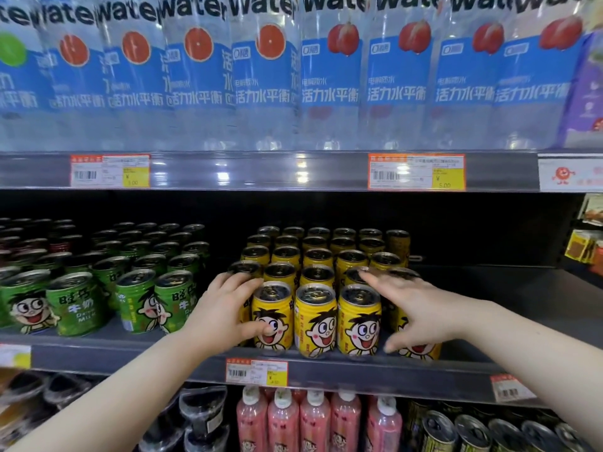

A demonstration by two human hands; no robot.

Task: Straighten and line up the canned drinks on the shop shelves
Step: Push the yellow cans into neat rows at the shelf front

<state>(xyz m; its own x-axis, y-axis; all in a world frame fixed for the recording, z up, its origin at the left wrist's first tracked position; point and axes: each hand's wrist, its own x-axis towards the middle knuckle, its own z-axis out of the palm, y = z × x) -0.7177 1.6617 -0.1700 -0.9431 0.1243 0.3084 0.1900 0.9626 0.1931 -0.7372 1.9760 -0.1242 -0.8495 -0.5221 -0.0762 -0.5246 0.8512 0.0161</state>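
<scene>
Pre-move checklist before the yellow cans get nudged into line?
1. Left hand holds front-left yellow can: ok, thumb on its face.
2. Right hand grip on front-right yellow can: cannot tell, blurred.
3. Middle front cans face forward: ok.
4. Visible yellow cans upright: ok.
5. Green cans apart from left hand: ok.
6. Front row flush with shelf edge: cannot tell, wide-angle bend.
</scene>
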